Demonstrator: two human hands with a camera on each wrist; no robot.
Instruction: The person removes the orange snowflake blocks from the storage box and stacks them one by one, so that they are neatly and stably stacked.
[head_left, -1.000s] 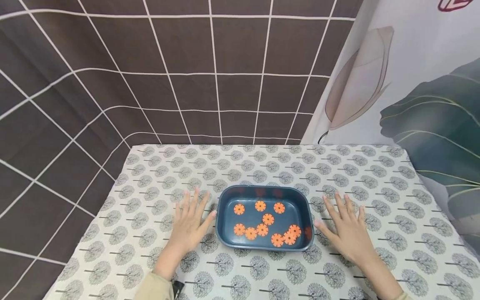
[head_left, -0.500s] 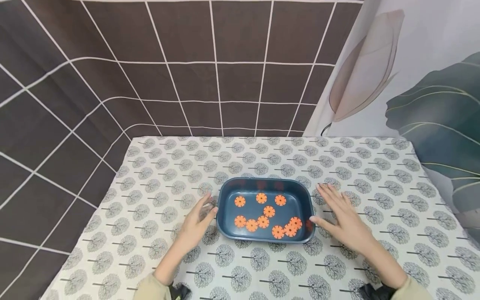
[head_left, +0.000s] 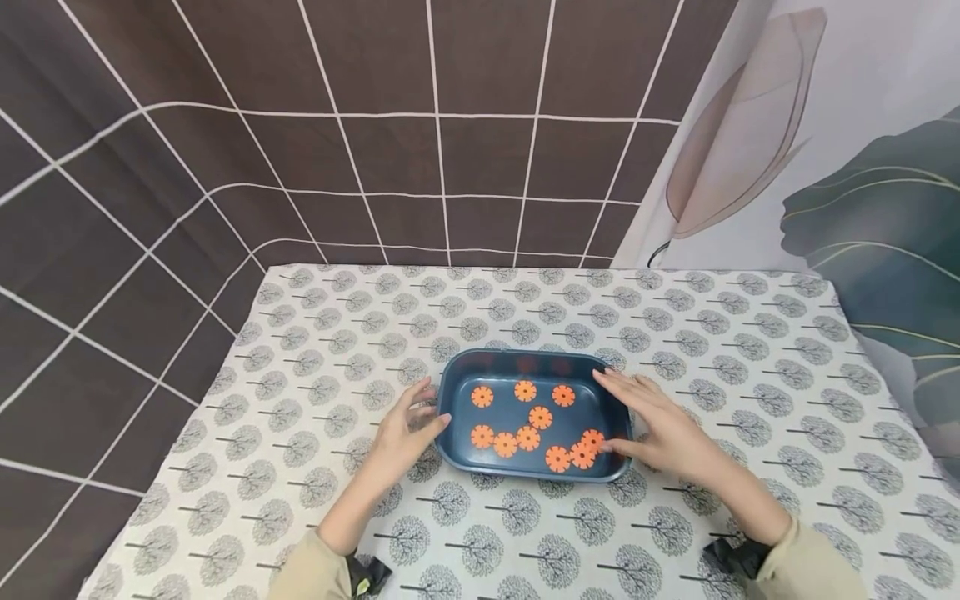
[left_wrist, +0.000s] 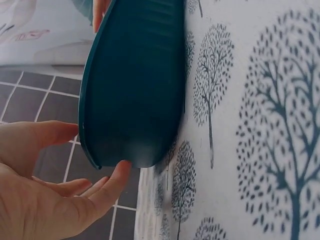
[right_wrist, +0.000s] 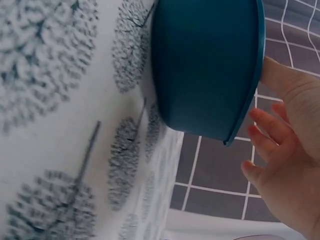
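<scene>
A dark blue rectangular tray (head_left: 465, 460) with rounded corners sits on the tablecloth between the two hands. Several orange notched discs (head_left: 540, 417) lie flat inside it; a few overlap near its right end. My left hand (head_left: 399, 440) is at the left end, its thumb at the rim and a fingertip (left_wrist: 123, 167) against the outer wall in the left wrist view. At the right end is my right hand (head_left: 667, 433), its thumb reaching over the rim. In the right wrist view, its loosely bent fingers (right_wrist: 267, 135) stand apart from the tray's wall.
A white tablecloth (head_left: 315, 392) with grey tree prints covers the table. Behind and to the left hangs a dark brown cloth (head_left: 487, 158) with white grid lines. A white curtain (head_left: 862, 92) with leaf prints hangs at the right.
Both hands have come inward from beside the tray to its two ends. The spread fingers have drawn in and bent. The tray and discs keep their arrangement; the head view has shifted slightly.
</scene>
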